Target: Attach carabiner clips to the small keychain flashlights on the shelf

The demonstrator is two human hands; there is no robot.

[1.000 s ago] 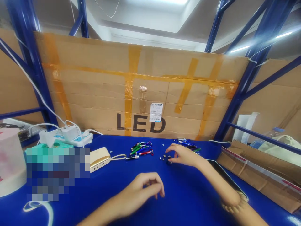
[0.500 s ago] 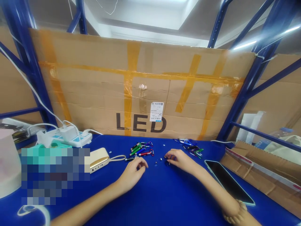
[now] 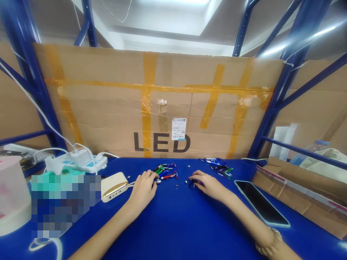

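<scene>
On the blue table [image 3: 179, 227], the phone [image 3: 261, 202] is showing more than a second ago. The left hand [image 3: 143, 188] is now reaching farther left, fingers half bent. The right hand [image 3: 206, 185] is staying near its old spot, finger and thumb slightly apart. Bright sticks [image 3: 168, 176] are lying beside the left hand. A silver-tipped stick [image 3: 158, 182] is poking out by its fingers, and a dark loop [image 3: 191, 185] is touching or nearly touching the right fingertips; I can't tell if either is being gripped. Tiny bits [image 3: 176, 186] are lying between the hands.

Bare left hand [image 3: 143, 188]: palm down, fingers [image 3: 147, 177] curled, forearm [image 3: 108, 226] behind. Bare right hand [image 3: 207, 183]: well apart, fingertips [image 3: 192, 177] toward left hand.
</scene>
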